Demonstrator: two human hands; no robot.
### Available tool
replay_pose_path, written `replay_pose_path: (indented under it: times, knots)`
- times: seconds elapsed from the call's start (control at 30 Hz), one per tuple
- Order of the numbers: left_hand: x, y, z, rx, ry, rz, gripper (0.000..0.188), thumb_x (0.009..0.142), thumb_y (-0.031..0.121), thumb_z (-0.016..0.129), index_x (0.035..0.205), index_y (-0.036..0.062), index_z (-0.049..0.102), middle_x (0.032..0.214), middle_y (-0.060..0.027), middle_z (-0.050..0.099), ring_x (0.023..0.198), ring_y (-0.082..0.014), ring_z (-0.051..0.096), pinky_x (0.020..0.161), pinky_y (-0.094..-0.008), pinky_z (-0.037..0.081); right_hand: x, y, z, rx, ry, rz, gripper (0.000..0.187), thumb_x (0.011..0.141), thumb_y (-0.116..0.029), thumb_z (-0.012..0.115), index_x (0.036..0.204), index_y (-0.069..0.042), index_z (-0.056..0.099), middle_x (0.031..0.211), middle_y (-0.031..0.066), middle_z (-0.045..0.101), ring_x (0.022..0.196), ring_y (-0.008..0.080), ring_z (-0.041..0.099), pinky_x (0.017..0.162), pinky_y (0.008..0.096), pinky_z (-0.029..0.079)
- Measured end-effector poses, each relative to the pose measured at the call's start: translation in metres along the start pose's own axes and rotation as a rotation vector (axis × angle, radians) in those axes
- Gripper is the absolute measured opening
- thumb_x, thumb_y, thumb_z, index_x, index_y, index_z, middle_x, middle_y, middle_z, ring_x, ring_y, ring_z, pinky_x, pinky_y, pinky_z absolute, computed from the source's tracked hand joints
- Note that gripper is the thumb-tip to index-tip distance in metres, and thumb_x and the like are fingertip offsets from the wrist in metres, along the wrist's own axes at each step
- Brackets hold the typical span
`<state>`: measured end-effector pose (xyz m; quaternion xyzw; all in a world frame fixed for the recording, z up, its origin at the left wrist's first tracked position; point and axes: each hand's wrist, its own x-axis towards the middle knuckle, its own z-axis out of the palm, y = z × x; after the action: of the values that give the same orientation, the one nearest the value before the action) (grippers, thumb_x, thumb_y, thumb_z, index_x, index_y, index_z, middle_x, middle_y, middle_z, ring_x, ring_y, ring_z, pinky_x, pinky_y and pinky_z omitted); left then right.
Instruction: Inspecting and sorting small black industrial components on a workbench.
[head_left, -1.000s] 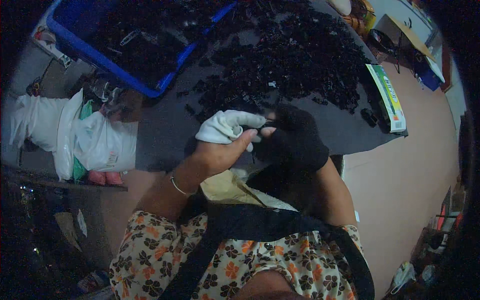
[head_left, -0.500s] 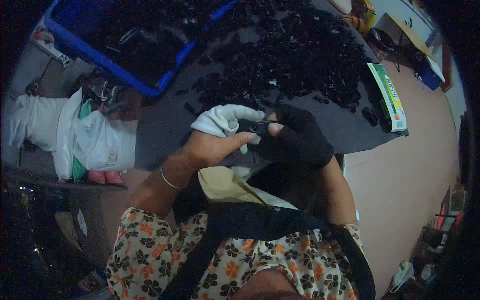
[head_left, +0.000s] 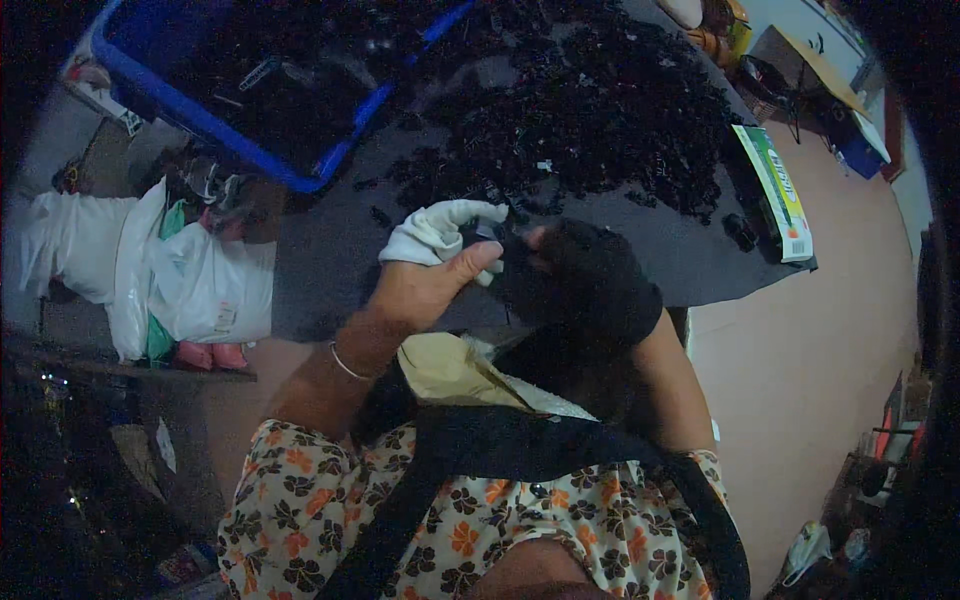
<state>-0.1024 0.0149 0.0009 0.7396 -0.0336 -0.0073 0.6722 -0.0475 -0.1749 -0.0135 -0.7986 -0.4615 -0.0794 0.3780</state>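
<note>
In the head view, I'm watching the left hand (head_left: 430, 258), its white-gloved fingers (head_left: 462, 214) curling over while the bare thumb (head_left: 476, 260) is pressing in from below. Between them a small dark piece (head_left: 486, 231) is sitting, held just above the near part of the counter (head_left: 690, 270); the gap is only as wide as the piece. The right hand (head_left: 590, 280), in a black glove that is leaving fingertips bare, is hovering just beside it, its fingers (head_left: 538, 238) bending toward the piece. Black is merging with black there, so I can't tell whether those fingers are gripping anything or touching it.

Beyond both hands, a heap of black parts (head_left: 590, 120) is spreading across the counter. A blue crate (head_left: 220, 148) is standing at the far left, and a green, yellow and white box (head_left: 772, 195) is lying along the right edge. Below the hands, a brown paper packet (head_left: 440, 370) is resting near the person's lap.
</note>
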Motion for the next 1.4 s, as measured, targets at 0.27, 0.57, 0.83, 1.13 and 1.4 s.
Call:
replay_pose_path:
  times: [0.27, 0.57, 0.83, 1.13, 1.4]
  knots:
    - [0.014, -0.036, 0.014, 0.028, 0.126, 0.158, 0.019, 0.086, 0.013, 0.057, 0.100, 0.0001, 0.055, 0.088, -0.0041, 0.059, 0.078, -0.0097, 0.053, 0.070, -0.0238, 0.045, 0.002, 0.014, 0.020, -0.168, -0.137, 0.002, 0.024, 0.073, -0.021, 0.065, 0.089, -0.005, 0.056, 0.078, 0.0118, 0.060, 0.068, 0.0305, 0.060, 0.059, 0.0378, 0.048]
    - [0.014, -0.047, 0.021, 0.257, 0.280, 0.237, 0.019, 0.086, 0.013, 0.056, 0.100, 0.0008, 0.055, 0.083, -0.0033, 0.057, 0.074, -0.0098, 0.051, 0.067, -0.0239, 0.043, 0.002, 0.013, 0.025, -0.201, 0.075, 0.016, 0.022, 0.074, -0.027, 0.062, 0.078, -0.006, 0.057, 0.072, 0.0140, 0.059, 0.067, 0.0322, 0.059, 0.056, 0.0401, 0.046]
    - [0.016, -0.043, 0.025, 0.185, 0.227, 0.232, 0.025, 0.086, 0.011, 0.055, 0.109, 0.0005, 0.052, 0.087, -0.0036, 0.056, 0.078, -0.0104, 0.050, 0.071, -0.0243, 0.042, -0.001, 0.026, 0.025, -0.042, 0.193, -0.071, 0.010, 0.072, -0.014, 0.065, 0.078, -0.006, 0.061, 0.069, 0.0138, 0.059, 0.065, 0.0307, 0.060, 0.058, 0.0345, 0.048]
    - [0.018, -0.014, 0.015, -0.194, -0.025, 0.058, 0.038, 0.088, 0.005, 0.045, 0.125, 0.0021, 0.039, 0.104, -0.0080, 0.055, 0.084, -0.0123, 0.056, 0.074, -0.0255, 0.046, -0.006, 0.019, 0.013, -0.023, 0.350, 0.093, 0.015, 0.072, -0.009, 0.064, 0.085, -0.005, 0.058, 0.075, 0.0108, 0.059, 0.067, 0.0254, 0.061, 0.059, 0.0308, 0.049]
    - [0.026, -0.023, 0.009, -0.298, -0.013, -0.125, 0.021, 0.088, 0.010, 0.048, 0.107, 0.0010, 0.053, 0.092, -0.0056, 0.058, 0.079, -0.0118, 0.056, 0.064, -0.0242, 0.049, -0.003, 0.010, 0.012, -0.192, 0.157, -0.235, 0.013, 0.068, -0.007, 0.064, 0.079, -0.006, 0.058, 0.081, 0.0102, 0.061, 0.074, 0.0274, 0.059, 0.062, 0.0349, 0.047]
